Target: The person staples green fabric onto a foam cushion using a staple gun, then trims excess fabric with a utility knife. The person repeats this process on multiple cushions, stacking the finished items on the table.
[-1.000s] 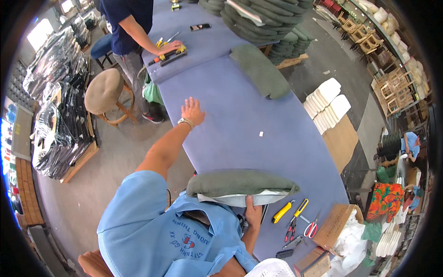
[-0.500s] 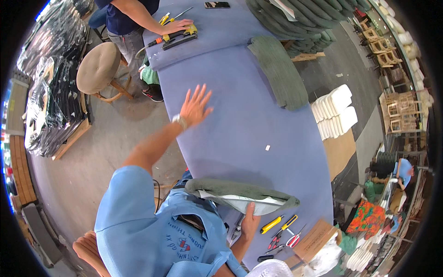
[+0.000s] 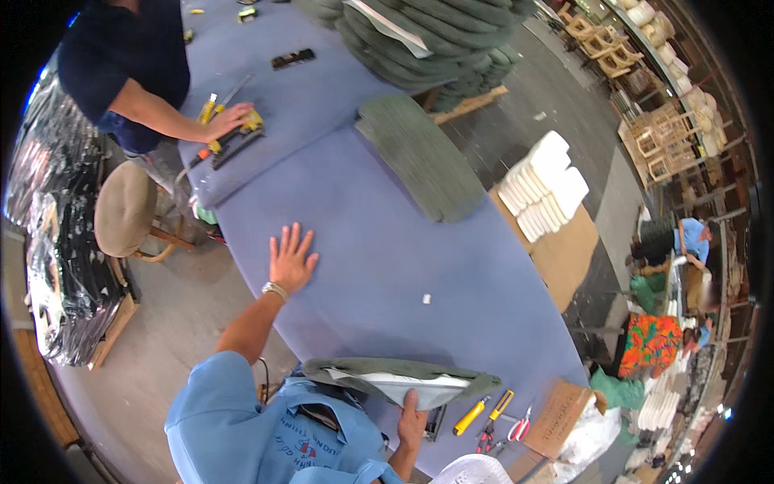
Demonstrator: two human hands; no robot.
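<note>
Here the left hand (image 3: pixel 290 262) lies flat with spread fingers on the blue tabletop (image 3: pixel 379 242), while the right hand (image 3: pixel 411 419) grips one green cushion cover (image 3: pixel 403 375).

The left hand (image 3: pixel 290 260) is lying flat, fingers spread, on the blue tabletop (image 3: pixel 379 242) near its left edge. The right hand (image 3: pixel 412 419) is gripping the near edge of a green cushion cover (image 3: pixel 403 376) with white lining showing. A yellow-handled knife (image 3: pixel 470 416) and red pliers (image 3: pixel 520 421) are lying just beside it. Farther along, another person's hand (image 3: pixel 230 121) is resting on a yellow staple gun (image 3: pixel 234 139). A second green cushion (image 3: pixel 419 157) is lying near the tabletop's far right edge.
</note>
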